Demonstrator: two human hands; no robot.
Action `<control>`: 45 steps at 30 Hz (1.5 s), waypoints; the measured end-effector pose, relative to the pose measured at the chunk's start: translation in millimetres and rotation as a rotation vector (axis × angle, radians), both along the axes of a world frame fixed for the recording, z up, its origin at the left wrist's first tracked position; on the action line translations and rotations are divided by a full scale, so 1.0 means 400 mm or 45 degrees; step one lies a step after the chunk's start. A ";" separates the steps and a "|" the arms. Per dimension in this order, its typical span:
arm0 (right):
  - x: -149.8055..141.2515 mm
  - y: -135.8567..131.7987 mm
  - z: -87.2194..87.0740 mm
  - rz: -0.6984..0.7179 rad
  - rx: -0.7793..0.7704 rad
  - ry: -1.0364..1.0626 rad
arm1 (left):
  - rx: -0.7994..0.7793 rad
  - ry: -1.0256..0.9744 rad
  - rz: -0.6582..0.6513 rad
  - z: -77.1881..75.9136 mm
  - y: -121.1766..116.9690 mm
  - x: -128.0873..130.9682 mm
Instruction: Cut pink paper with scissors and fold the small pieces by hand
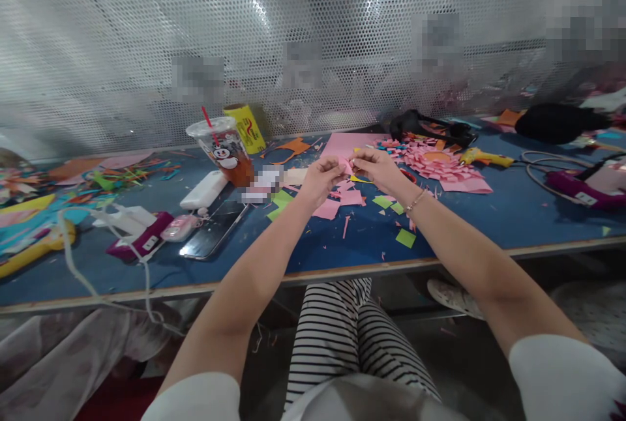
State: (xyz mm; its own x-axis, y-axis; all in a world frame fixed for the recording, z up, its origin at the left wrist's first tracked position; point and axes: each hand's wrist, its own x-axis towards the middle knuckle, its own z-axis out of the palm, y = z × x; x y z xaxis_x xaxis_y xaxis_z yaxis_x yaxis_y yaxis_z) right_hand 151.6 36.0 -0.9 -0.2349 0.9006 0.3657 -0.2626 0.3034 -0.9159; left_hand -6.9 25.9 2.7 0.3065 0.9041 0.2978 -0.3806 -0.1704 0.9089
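Both hands meet above the blue table, pinching a small piece of pink paper between them. My left hand has its thumb and fingers closed at the paper's left side. On the other side my right hand, with a bracelet at the wrist, pinches its right edge. The paper's exact shape is partly covered by the fingers. Beneath them lie pink paper scraps and a larger pink sheet behind. To the right spreads a pile of folded pink paper pieces. Green paper squares lie nearer the front edge.
At left stand a drink cup with a red straw and a yellow can. A phone, white power bank and purple power strip with cables lie nearby. A yellow glue gun rests right. Perforated metal closes the back.
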 end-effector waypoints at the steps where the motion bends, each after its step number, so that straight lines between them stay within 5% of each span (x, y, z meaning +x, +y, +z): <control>1: 0.000 -0.001 0.000 0.005 0.000 0.006 | -0.008 0.000 0.001 0.001 -0.001 0.000; 26: -0.007 -0.024 0.018 0.034 -0.062 0.038 | -0.134 0.022 0.060 0.015 -0.018 0.005; 45: 0.006 0.009 -0.005 -0.181 0.320 -0.413 | -0.137 0.056 0.075 0.001 -0.010 0.010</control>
State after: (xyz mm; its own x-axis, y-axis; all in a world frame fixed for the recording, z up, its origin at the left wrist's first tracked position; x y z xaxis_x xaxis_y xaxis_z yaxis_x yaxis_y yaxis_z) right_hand 153.9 39.7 -2.9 -0.2538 0.8246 0.5057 0.0868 0.5401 -0.8371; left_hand -2.7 21.7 3.0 0.2625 0.9469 0.1858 -0.3321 -0.0922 0.9387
